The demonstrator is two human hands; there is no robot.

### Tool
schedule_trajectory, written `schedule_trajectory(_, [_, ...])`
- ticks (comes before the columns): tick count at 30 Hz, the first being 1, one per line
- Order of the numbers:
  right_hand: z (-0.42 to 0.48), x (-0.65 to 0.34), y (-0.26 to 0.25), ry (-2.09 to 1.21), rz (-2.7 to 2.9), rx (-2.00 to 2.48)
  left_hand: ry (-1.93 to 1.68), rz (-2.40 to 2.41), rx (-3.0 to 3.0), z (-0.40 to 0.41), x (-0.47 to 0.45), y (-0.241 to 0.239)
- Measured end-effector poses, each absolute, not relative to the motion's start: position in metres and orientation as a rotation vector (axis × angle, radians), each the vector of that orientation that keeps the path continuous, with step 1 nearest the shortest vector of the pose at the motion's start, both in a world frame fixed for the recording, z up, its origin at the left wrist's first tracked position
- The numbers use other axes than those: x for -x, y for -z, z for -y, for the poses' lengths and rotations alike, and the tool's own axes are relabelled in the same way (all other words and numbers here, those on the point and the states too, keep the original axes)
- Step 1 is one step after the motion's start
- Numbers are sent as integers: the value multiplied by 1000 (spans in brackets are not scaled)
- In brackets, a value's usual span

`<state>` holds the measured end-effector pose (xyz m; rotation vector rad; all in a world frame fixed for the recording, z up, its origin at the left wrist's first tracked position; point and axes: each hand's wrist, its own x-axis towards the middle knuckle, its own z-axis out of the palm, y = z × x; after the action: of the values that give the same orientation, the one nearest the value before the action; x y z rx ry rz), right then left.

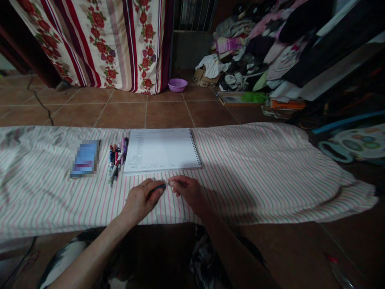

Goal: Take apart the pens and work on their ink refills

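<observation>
A dark, slim pen (161, 186) lies in the closed fingers of my left hand (140, 199), pointing to the right. My right hand (189, 192) pinches at the pen's pale tip end, with thumb and forefinger together; exactly what part is between them is too small to tell. Both hands are just above the striped cloth, near the front edge of an open spiral notebook (165, 148). The notebook's page is mostly blank, with printed lines along its left and lower margins, and its coil is on the right.
Several pens and markers (116, 158) lie bunched left of the notebook. Farther left is a blurred-out phone-like object (85, 158). The striped cloth (246, 172) covers a long, low surface. Beyond it are a purple basin (177, 85), a floral curtain (99, 44) and piled clothes (234, 40).
</observation>
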<state>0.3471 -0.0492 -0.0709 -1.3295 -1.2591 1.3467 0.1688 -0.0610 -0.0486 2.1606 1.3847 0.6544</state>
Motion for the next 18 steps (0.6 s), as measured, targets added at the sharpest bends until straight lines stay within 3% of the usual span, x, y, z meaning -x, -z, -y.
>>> schedule_trajectory(18, [48,-349,73,-1313,1310,1304,-699,-1305,-2105,61,-172,51])
